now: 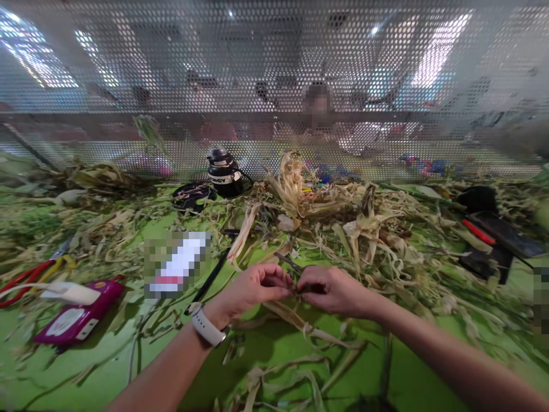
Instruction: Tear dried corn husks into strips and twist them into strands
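My left hand (259, 286), with a pale watch (209, 327) on its wrist, is closed in a pinch at the middle of the green table. Facing it, my right hand (338, 290) pinches too, and the fingertips of both nearly meet. Whatever small piece they hold is mostly hidden by the fingers. Just beyond the fingertips lies a thin dark metal tool (288, 262), its kind unclear. A long strip of dried corn husk (315, 332) runs below the hands. Another pale husk strip (245, 232) with a pinkish end lies beyond my left hand.
Dried husks (381, 223) heap at the back and right. Left are a phone (182, 260) with a cable, a purple power strip (83, 312) and red-handled scissors (28, 283). A black bottle (223, 174) stands before a perforated metal screen (257, 63); people sit behind it.
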Demonstrator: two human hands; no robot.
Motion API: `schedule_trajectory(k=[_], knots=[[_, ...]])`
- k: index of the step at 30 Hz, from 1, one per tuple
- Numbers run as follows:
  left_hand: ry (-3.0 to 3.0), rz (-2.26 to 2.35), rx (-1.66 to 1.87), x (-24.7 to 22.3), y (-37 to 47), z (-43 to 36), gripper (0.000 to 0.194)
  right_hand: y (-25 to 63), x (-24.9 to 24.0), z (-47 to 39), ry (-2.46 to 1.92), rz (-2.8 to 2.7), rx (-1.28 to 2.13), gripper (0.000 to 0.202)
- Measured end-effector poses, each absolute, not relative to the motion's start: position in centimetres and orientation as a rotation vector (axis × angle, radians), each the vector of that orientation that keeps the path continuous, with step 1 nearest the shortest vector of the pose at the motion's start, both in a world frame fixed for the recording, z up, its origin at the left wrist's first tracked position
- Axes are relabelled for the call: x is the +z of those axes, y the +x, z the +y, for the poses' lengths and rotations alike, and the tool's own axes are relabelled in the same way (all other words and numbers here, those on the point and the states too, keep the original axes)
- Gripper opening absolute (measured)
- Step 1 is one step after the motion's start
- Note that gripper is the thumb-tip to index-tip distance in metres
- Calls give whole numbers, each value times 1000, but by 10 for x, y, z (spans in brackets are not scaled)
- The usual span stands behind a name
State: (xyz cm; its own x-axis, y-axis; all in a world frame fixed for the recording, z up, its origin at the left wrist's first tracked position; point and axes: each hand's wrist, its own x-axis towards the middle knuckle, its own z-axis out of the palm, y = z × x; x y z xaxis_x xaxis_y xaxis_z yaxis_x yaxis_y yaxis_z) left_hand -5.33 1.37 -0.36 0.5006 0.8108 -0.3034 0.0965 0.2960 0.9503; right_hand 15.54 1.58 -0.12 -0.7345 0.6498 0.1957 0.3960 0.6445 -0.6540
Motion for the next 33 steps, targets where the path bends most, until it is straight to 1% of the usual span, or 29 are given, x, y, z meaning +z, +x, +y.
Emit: schedule_trajectory(k=[4,7,11,15,17,20,23,27,33], knots=[[1158,976,584,-7,-55,16,24,154,-2,16,-890,-2435,918,15],[1158,1018,616,-9,-54,17,22,153,-3,15,-916,-2425,936,15],[1334,1085,657,-8,-49,12,15,154,-5,14,-945,-2400,942,15],[1599,1163,748,-9,-41,5,14,153,-4,13,-979,-2365,970,14],[1729,1195,828,-13,-38,2,14,152,-4,13,-1041,-2296,1051,13],[1807,1225,961,-22,-36,0,16,151,-7,14,-1174,-2056,1259,13],[1850,1241,1056,-28,-34,-1,14,151,-13,16,-1233,-1929,1346,17],[1957,1199,1128,-28,-33,-1,11,151,-16,18,-1205,-1994,1353,26],[1992,1149,1221,-28,-33,2,9,150,-15,21,-1129,-1960,1465,26]])
